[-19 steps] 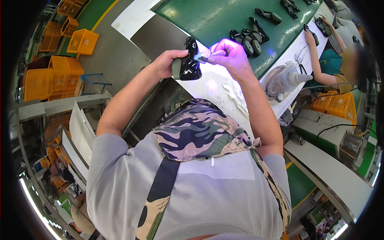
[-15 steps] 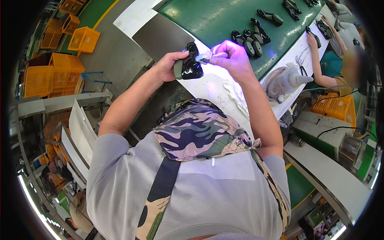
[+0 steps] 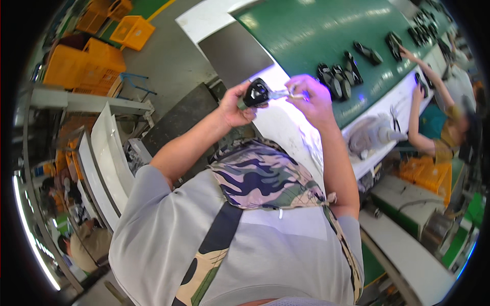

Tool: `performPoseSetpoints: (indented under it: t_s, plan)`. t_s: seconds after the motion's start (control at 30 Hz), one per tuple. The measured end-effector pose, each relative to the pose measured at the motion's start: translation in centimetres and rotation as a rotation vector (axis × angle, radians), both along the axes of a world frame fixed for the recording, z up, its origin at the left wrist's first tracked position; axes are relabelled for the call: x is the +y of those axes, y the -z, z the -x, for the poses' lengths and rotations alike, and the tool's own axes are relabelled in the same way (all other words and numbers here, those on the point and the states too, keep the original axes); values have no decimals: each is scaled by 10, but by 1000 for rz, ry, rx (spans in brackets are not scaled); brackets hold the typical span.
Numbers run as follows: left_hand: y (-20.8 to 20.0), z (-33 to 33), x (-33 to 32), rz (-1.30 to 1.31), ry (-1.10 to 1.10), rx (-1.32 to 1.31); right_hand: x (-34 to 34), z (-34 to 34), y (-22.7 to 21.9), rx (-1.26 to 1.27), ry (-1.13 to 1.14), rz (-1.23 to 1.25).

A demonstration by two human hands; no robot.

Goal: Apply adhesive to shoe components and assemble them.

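Note:
My left hand (image 3: 234,106) is wrapped round a glossy black sandal (image 3: 256,92) with a grey-green sole, held above the near edge of the white work table (image 3: 286,125). The sandal's end is turned to the right. Pinched in the fingers of my right hand (image 3: 315,101) is a small whitish, rag-like piece (image 3: 279,94), which reaches left to the sandal. Bright violet light falls on the fingers and blurs its exact shape. Whether it presses on the sandal or only meets its edge, I cannot tell.
Several black sandals (image 3: 341,81) lie on the green belt (image 3: 301,30) beyond the table. A dark grey sheet (image 3: 232,53) lies at the left. A white squeeze bottle (image 3: 380,136) stands at the right. A co-worker's arm (image 3: 416,109) reaches in there. Orange crates (image 3: 76,66) stand far left.
The view has shifted, so the belt shows farther right. My left hand has turned the sandal, and my right hand has drawn slightly away, stretching the whitish piece between them.

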State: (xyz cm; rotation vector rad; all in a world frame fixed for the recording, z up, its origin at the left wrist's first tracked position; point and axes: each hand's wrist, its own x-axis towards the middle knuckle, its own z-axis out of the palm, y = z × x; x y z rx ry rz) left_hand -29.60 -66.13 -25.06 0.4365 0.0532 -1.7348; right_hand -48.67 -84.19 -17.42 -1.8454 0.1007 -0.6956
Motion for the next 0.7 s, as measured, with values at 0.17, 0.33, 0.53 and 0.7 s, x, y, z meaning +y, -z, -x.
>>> performPoseSetpoints:
  t_s: [0.17,0.33,0.53,0.7]
  plan:
    - [-35,-4,16,15,-265,76,-1,-20,9,-27,44,8]
    - [-110,-44,56,221,-514,-100,0,-37,55,-40,62,-331]
    - [-232,-125,150,93,-894,-913,14,-66,74,43,20,-560]
    - [-353,-172,252,-177,-1282,-1510,36,-97,77,50,-79,-607]
